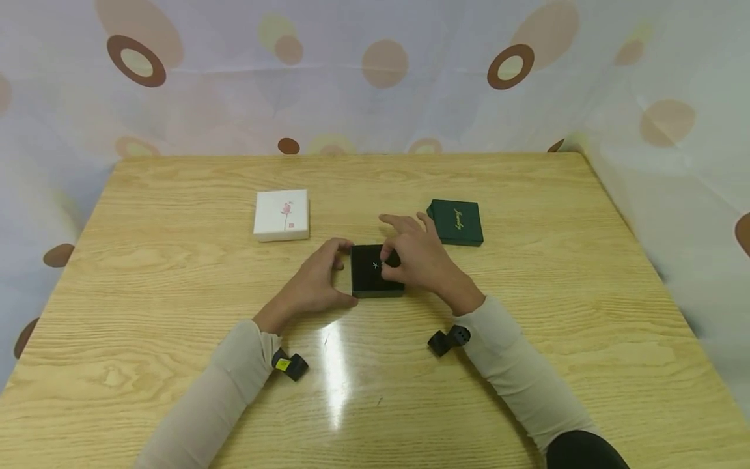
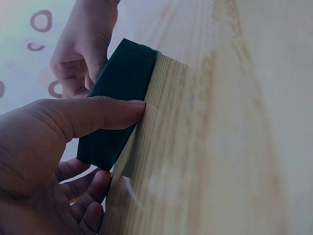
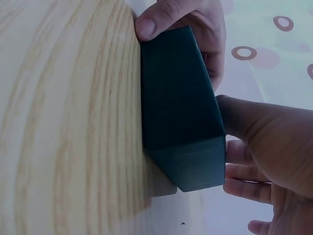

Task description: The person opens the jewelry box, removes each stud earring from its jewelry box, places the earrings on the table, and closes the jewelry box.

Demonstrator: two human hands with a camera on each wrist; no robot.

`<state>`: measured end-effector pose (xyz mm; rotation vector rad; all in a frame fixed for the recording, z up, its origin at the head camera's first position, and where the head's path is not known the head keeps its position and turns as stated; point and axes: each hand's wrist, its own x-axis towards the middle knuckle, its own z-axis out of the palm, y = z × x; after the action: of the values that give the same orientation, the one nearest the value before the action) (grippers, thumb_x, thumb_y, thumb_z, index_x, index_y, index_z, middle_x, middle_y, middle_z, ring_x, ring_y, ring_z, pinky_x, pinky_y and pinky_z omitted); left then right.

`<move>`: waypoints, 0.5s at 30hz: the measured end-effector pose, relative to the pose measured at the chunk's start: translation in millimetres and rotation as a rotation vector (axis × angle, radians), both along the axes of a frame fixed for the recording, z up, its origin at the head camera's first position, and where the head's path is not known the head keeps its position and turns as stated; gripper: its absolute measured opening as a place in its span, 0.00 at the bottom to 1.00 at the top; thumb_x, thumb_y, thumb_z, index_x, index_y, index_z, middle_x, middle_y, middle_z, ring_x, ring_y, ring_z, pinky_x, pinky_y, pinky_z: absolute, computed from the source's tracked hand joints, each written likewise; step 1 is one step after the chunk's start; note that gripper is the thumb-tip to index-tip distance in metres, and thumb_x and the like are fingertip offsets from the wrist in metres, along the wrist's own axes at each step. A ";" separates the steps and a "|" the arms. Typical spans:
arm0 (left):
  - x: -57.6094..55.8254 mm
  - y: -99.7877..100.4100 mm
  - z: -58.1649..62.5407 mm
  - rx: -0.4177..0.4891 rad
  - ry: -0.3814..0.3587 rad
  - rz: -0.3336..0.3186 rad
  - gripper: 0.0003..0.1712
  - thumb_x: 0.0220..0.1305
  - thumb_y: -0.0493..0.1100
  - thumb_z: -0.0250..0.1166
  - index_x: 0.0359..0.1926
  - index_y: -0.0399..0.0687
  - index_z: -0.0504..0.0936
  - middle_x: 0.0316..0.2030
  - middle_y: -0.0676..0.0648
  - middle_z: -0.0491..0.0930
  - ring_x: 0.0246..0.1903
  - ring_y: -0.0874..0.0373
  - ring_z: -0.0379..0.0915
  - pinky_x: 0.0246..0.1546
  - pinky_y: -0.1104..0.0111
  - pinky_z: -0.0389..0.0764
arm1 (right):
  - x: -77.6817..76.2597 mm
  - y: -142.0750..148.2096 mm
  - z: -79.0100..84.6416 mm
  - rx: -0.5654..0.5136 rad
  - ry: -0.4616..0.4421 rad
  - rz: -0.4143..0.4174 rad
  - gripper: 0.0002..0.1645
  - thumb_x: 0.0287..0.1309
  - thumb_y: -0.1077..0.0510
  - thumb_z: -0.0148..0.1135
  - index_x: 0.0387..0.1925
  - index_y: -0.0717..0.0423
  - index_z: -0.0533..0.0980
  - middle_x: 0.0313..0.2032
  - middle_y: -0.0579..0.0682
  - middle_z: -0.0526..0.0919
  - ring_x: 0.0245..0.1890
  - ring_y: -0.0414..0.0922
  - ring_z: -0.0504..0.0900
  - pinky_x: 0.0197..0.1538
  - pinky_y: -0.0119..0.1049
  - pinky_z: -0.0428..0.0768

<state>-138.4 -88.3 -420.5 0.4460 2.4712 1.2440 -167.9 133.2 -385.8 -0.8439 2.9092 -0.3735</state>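
On the black-topped box [image 1: 364, 284], silvery pieces [image 1: 375, 265], head view only.

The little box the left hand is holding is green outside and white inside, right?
Not quite: the inside is black, not white. The head view looks down into it and shows that. The little box that the left hand holds is green outside.

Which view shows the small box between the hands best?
The head view: it looks down on the box's black lining and small silvery shapes, though the right hand covers part. The left wrist shows only outer wall, partly covered by the left hand; the right wrist shows only outer walls.
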 end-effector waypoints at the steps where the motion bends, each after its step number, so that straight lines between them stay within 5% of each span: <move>1: -0.2 0.2 0.1 0.000 0.000 0.001 0.56 0.42 0.39 0.81 0.71 0.43 0.60 0.66 0.42 0.68 0.58 0.46 0.70 0.62 0.53 0.73 | -0.2 0.5 0.3 -0.005 -0.002 -0.002 0.05 0.51 0.52 0.71 0.27 0.48 0.85 0.72 0.54 0.67 0.72 0.56 0.66 0.74 0.67 0.51; 15: 0.6 1.2 0.5 0.002 -0.003 0.005 0.56 0.42 0.39 0.81 0.71 0.43 0.60 0.66 0.42 0.68 0.58 0.46 0.69 0.62 0.53 0.72 | -3.8 13.9 13.6 -0.070 0.005 -0.010 0.05 0.53 0.52 0.68 0.26 0.46 0.85 0.72 0.54 0.67 0.72 0.56 0.65 0.74 0.67 0.49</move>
<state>-137.8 -87.0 -420.0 0.4386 2.4704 1.2478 -171.7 147.1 -372.2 -0.8416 2.9210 -0.4780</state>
